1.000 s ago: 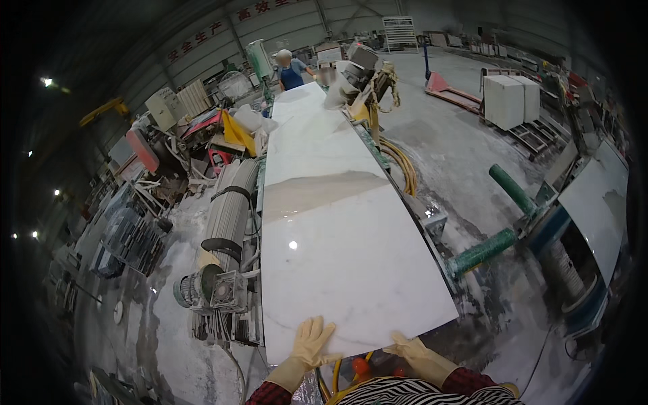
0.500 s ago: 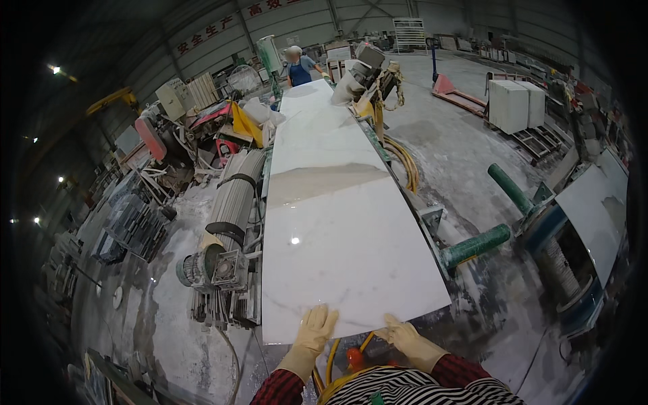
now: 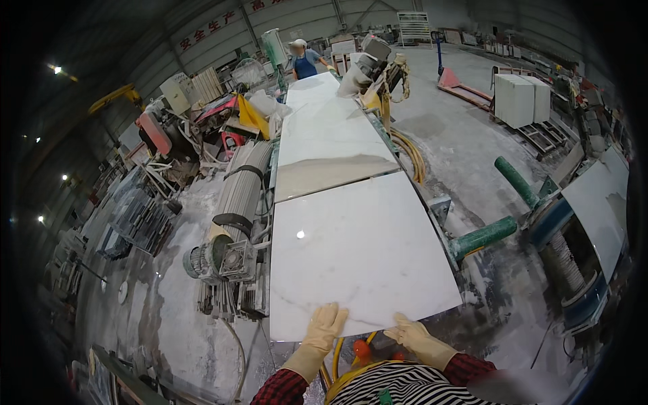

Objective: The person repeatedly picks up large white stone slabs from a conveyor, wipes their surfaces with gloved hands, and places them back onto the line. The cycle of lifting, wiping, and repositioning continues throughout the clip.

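Observation:
A long, glossy white stone slab point(image 3: 358, 250) with faint grey veins lies flat on the machine bed in front of me. Cream rubber gloves cover both hands. On the slab's near edge, left of its middle, my left hand point(image 3: 325, 325) rests with the fingers stretched out over the top face. Farther right, my right hand point(image 3: 413, 336) grips the same edge between fingers and thumb; its underside is hidden. Beyond a narrow dark gap lies a second white slab point(image 3: 331, 135), with a beige-grey band along its near end.
A motor with gearbox point(image 3: 226, 260) and a ribbed roller cover point(image 3: 244, 179) stand along the left side. Green posts point(image 3: 484, 237) stick out at right, near another slab point(image 3: 601, 202). A person in a blue apron point(image 3: 305, 66) stands at the far end. Yellow hoses point(image 3: 412, 156) lie on the floor.
A gap has opened between the near slab and the far one, which looked joined before. My hands stay on the near edge. The whole view has shifted slightly.

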Demonstrator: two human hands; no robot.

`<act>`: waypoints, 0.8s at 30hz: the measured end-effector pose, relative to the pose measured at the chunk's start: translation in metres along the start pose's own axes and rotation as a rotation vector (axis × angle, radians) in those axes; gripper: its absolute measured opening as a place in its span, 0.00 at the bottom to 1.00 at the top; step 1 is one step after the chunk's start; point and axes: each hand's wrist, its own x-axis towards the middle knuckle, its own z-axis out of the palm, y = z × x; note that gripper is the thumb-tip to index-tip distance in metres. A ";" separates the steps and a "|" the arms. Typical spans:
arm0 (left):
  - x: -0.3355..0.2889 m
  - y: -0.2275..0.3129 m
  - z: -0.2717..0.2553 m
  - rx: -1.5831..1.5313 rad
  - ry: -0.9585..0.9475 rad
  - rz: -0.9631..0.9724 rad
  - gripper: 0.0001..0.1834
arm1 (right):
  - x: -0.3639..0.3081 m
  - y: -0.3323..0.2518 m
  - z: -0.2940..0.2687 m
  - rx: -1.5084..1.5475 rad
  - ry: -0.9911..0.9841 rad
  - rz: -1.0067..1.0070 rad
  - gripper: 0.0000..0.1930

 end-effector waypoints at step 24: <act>0.103 -0.047 -0.193 -0.423 -0.140 0.256 0.33 | -0.036 -0.225 0.125 0.005 0.093 0.151 0.32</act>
